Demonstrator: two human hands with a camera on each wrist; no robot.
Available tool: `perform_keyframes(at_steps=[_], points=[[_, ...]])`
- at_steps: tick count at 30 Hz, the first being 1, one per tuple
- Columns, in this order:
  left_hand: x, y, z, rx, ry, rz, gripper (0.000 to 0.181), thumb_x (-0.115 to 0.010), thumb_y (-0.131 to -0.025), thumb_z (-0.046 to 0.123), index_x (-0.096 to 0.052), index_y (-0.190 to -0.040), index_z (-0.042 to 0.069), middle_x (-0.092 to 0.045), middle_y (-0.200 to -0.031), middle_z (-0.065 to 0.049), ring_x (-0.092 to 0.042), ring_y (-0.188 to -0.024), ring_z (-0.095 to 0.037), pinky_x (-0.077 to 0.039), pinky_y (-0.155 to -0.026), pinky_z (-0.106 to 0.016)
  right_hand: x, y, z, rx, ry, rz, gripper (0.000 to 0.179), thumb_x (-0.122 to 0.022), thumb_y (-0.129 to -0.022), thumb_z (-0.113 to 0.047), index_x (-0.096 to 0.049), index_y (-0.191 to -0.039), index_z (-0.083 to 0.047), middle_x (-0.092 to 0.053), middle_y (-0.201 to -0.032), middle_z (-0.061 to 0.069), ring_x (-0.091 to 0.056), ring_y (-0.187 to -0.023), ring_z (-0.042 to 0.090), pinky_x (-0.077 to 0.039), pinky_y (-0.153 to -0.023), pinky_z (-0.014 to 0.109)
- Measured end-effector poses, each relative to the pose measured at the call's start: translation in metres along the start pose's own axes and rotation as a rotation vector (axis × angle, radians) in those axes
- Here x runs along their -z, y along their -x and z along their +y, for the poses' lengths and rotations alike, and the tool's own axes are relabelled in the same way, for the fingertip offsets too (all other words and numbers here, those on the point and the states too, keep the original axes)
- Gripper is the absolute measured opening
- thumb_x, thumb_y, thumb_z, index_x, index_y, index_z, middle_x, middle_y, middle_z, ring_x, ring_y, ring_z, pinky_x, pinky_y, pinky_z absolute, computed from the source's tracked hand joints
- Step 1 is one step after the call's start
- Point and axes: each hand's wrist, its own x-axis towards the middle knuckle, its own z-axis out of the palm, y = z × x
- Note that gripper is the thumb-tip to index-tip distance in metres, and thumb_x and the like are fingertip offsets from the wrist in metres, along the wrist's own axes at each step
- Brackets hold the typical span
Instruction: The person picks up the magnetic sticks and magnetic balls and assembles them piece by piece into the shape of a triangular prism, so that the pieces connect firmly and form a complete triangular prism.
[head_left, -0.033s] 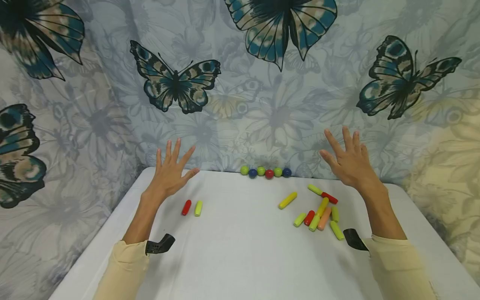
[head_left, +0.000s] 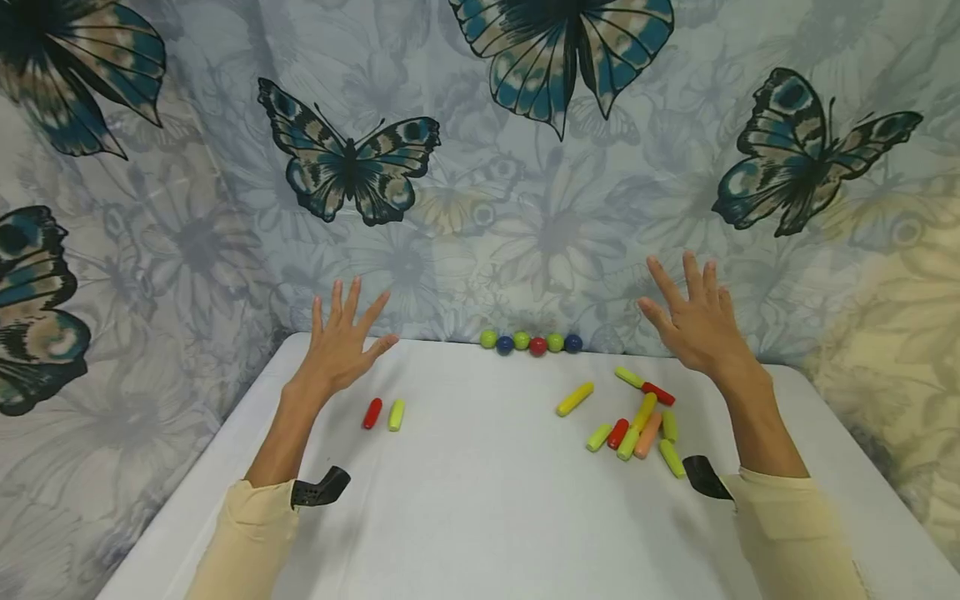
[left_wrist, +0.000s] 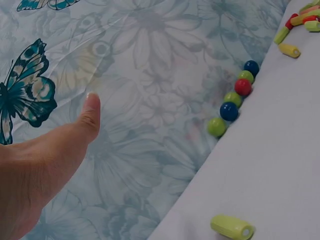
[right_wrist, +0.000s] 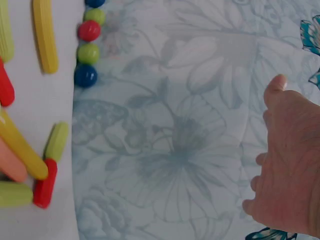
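Note:
My left hand [head_left: 337, 350] is raised over the far left of the white table with its fingers spread, holding nothing. Nearest to it lie a red stick [head_left: 372, 413] and a light green stick [head_left: 396, 415], side by side. Over the far right, my right hand [head_left: 701, 329] is also spread and holds nothing. Below and left of it is a loose group of short sticks, among them an orange stick [head_left: 648, 435], a yellow stick [head_left: 645, 410] and a red stick [head_left: 658, 393]. A separate yellow stick [head_left: 575, 399] lies to their left.
A row of shiny balls, with a red ball [head_left: 537, 347] and a blue ball [head_left: 573, 343] among them, runs along the back edge of the table [head_left: 465, 500]. Behind it hangs a butterfly-patterned cloth [head_left: 555, 233]. Dark wrist devices sit at both sleeves.

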Motion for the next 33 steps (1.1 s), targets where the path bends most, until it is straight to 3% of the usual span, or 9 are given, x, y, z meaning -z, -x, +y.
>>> perform_keyframes(at_steps=[13, 26, 29, 33], points=[[-0.008, -0.003, 0.010, -0.019, 0.025, -0.014, 0.076, -0.048, -0.105, 0.061, -0.020, -0.168, 0.030, 0.008, -0.177, -0.015, 0.015, -0.162, -0.044, 0.009, -0.126, -0.070, -0.006, 0.000, -0.012, 0.008, -0.033, -0.080, 0.076, -0.025, -0.109, -0.065, -0.001, -0.169, -0.025, 0.017, -0.172, 0.027, 0.018, -0.155, 0.059, 0.003, -0.120, 0.079], [-0.014, 0.001, 0.006, -0.016, 0.016, -0.018, 0.076, -0.055, -0.104, 0.056, -0.023, -0.167, 0.028, 0.006, -0.177, -0.015, 0.010, -0.163, -0.047, 0.008, -0.126, -0.070, -0.003, 0.003, -0.014, 0.020, -0.040, -0.102, 0.076, -0.026, -0.109, -0.064, 0.000, -0.169, -0.025, 0.011, -0.171, 0.033, 0.014, -0.154, 0.063, -0.002, -0.119, 0.081], [-0.018, 0.001, 0.009, -0.024, 0.014, -0.053, 0.076, -0.054, -0.104, 0.056, -0.022, -0.167, 0.028, -0.001, -0.177, -0.019, 0.004, -0.162, -0.049, 0.004, -0.126, -0.071, 0.000, 0.007, -0.013, 0.025, -0.041, -0.115, 0.075, -0.029, -0.110, -0.060, 0.002, -0.169, -0.025, 0.006, -0.170, 0.036, 0.002, -0.152, 0.068, -0.009, -0.116, 0.083], [-0.024, -0.004, 0.021, -0.061, 0.034, -0.146, 0.074, -0.055, -0.104, 0.055, -0.026, -0.166, 0.027, -0.020, -0.173, -0.023, -0.011, -0.161, -0.051, -0.004, -0.127, -0.072, 0.003, 0.017, -0.013, 0.039, -0.040, -0.145, 0.077, -0.036, -0.111, -0.054, 0.005, -0.169, -0.025, -0.010, -0.168, 0.038, -0.019, -0.148, 0.068, -0.020, -0.112, 0.084]])
